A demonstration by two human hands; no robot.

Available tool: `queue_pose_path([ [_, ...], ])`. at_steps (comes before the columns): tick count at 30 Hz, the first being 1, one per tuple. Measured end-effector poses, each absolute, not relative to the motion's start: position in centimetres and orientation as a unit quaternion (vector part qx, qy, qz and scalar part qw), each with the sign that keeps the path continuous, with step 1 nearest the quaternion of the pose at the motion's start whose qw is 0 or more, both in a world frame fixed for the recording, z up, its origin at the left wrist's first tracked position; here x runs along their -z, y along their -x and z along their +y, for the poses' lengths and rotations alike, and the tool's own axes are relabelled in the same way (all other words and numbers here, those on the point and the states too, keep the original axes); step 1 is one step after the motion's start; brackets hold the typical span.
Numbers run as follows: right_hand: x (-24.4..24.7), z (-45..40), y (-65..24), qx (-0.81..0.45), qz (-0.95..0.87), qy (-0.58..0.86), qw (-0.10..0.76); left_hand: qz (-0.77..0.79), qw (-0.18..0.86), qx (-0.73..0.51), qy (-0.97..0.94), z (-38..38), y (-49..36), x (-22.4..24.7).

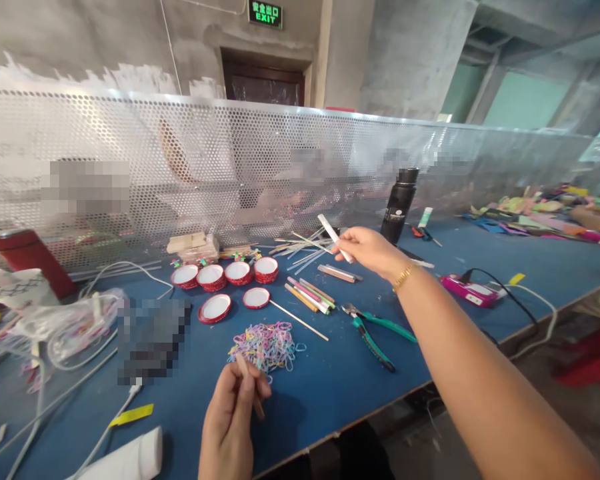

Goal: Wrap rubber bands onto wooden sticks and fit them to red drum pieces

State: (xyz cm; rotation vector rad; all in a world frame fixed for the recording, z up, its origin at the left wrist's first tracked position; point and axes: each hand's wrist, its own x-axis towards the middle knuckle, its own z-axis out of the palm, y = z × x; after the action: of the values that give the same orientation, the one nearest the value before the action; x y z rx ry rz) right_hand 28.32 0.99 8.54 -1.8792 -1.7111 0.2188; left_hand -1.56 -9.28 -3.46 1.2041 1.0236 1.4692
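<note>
My left hand [230, 417] is closed around a flat wooden craft stick [242, 365], held at a slant at the near side of the table. Just beyond it lies a pile of pastel rubber bands [270, 343]. My right hand [365, 250] reaches out over the far part of the table, fingers closed on a white pen-like stick [329, 229]. Below that hand are several coloured sticks [310, 295] in a bundle. Red-rimmed white discs [215, 307] lie left of them, some stacked, and one has a thin wooden stick [300, 321] against it.
Green-handled pliers [373, 333] lie under my right forearm. A black bottle [399, 207] stands at the back, before a perforated metal screen [200, 153]. Cables, plastic bags [80, 310] and a red bottle [30, 260] crowd the left. A magenta device [473, 291] lies on the right.
</note>
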Motion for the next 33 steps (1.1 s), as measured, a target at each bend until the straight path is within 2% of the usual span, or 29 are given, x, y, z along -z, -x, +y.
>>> queue_pose_path([
  [3,-6.1,-4.3,-23.6,-0.191,-0.666,0.565,0.448,0.404,0.486,-0.613,-0.474,-8.9,1.9,3.0],
  [4,-4.6,-5.9,-21.9,-0.213,-0.672,0.534,0.467,0.405,0.498,-0.608,-0.467,-8.8,2.0,2.8],
  [7,-0.5,-9.5,-17.9,-0.227,-0.670,0.518,0.481,0.411,0.541,-0.598,-0.425,-8.5,2.3,1.7],
  [10,1.6,-11.0,-16.1,-0.236,-0.677,0.509,0.476,0.408,0.575,-0.560,-0.435,-8.2,2.3,0.8],
  [19,1.5,-12.2,-16.2,-0.305,-0.659,0.480,0.492,0.378,0.570,-0.568,-0.458,-7.8,1.6,0.7],
  [23,2.5,-12.6,-15.8,-0.421,-0.542,0.404,0.605,0.369,0.574,-0.571,-0.457,-8.3,0.5,0.5],
  [26,3.3,-12.8,-15.0,-0.455,-0.491,0.347,0.657,0.357,0.604,-0.555,-0.448,-9.3,-0.7,0.5],
  [30,3.0,-13.9,-14.8,-0.440,-0.475,0.335,0.684,0.358,0.593,-0.592,-0.411,-9.3,-0.3,-0.9],
  [33,1.7,-15.4,-16.0,-0.350,-0.457,0.333,0.747,0.337,0.541,-0.693,-0.338,-8.0,1.4,-2.6],
])
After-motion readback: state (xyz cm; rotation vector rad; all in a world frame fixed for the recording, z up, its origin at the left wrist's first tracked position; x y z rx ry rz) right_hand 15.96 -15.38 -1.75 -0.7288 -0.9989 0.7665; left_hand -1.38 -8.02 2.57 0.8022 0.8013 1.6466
